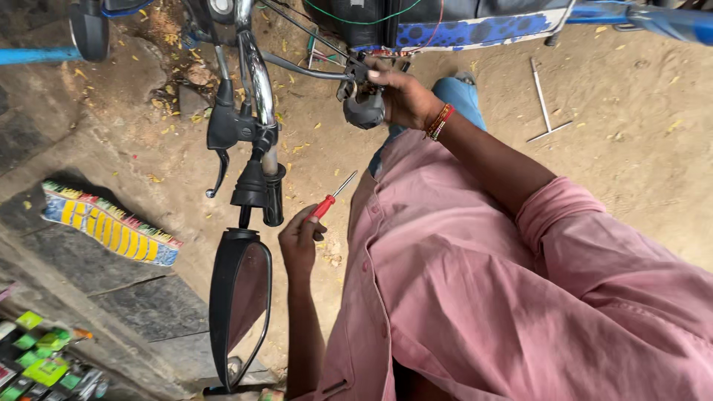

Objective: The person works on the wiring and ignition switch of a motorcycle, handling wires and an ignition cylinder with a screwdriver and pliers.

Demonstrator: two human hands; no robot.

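Note:
My left hand (299, 243) is shut on a red-handled screwdriver (327, 202), its tip pointing up and to the right, free of any part. My right hand (401, 96) grips a dark grey switch housing (364, 109) that hangs on cables (308, 70) from a motorbike. The chrome handlebar (256, 82) runs down to a black grip (260, 189) just left of my left hand. A black brake lever (219, 167) sits beside the grip. A black rear-view mirror (239, 304) hangs below it. My pink shirt fills the lower right.
A metal T-shaped wrench (544, 104) lies on the dirt ground at upper right. A yellow-and-blue striped block (108, 223) lies at left on stone paving. Several green packets (37, 360) show at the bottom left. The bike's blue body (475, 30) spans the top.

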